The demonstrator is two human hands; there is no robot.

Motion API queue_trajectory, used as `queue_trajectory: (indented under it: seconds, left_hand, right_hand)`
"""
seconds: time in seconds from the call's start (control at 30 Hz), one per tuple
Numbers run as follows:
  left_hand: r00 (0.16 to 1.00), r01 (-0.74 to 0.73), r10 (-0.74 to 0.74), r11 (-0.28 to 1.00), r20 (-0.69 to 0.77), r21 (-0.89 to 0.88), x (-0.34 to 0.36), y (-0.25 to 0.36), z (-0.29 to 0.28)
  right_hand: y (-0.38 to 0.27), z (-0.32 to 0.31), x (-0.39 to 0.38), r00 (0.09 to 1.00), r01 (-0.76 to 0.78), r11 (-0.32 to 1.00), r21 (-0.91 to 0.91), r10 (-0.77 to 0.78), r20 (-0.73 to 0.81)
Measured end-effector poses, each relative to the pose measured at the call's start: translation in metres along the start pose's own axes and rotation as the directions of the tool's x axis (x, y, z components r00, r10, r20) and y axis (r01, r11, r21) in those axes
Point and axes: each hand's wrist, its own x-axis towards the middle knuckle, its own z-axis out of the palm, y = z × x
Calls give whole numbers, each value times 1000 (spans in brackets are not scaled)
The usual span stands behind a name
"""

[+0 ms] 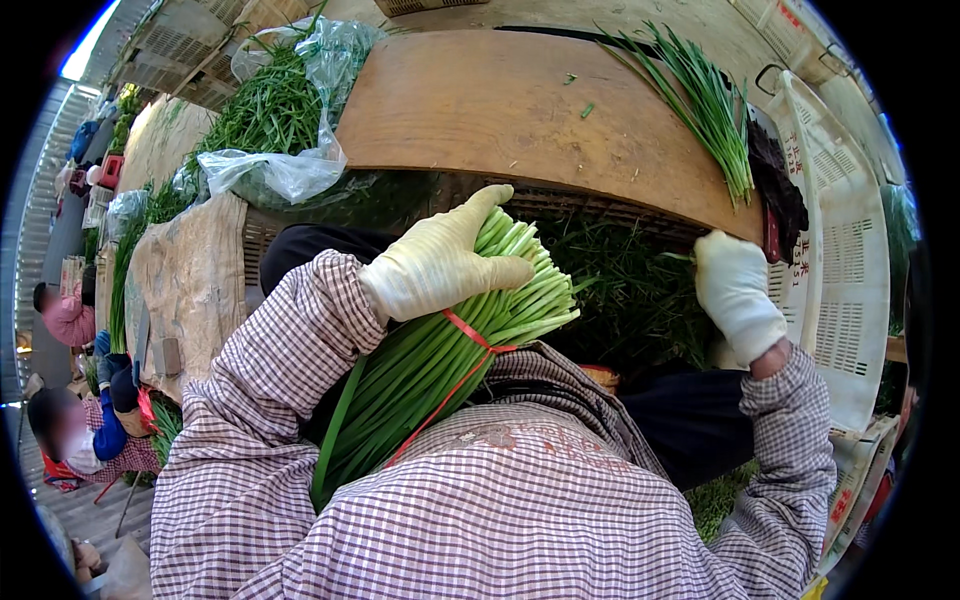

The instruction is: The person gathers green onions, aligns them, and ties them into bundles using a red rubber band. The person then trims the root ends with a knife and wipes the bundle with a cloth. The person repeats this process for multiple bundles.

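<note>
A thick bundle of garlic chives (420,370) lies slantwise across my lap, its pale cut ends pointing up and to the right. A red tie goes round it, with a loose tail running down the leaves. My left hand (435,260), in a pale glove, is closed over the upper part of the bundle, thumb on the near side. Off to the right, my right hand (738,295), in a white glove, is closed near the board's right corner. A thin green chive stalk (678,256) sticks out at its fingertips.
Ahead is a wooden board (520,105), with loose chives (705,110) on its right end. Cut greens (635,290) lie below its edge. A plastic bag of greens (270,110) stands at left, a white crate (840,260) at right. Two people (80,430) sit at far left.
</note>
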Motion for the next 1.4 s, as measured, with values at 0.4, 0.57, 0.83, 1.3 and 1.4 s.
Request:
queue_trajectory:
  seconds: [0.4,0.57,0.83,1.3,1.4]
  left_hand:
    - [999,17,-17,1000,-41,-19,4,-6,5]
    - [997,0,-3,999,-77,-44,3,-16,3]
    - [997,-13,10,999,-73,-48,6,-19,6]
    - [998,-7,3,997,-56,-81,3,-17,0]
    - [998,0,-6,996,-61,-87,5,-17,3]
  right_hand:
    - [-122,-63,-5,767,606,656,449,-332,-549]
    - [-134,-67,-1,880,454,669,588,-234,-413]
    - [-129,-67,10,845,532,591,606,-416,-336]
    - [-45,-23,-3,991,48,950,310,-5,-137]
    - [-77,-65,-21,969,224,633,741,-65,-237]
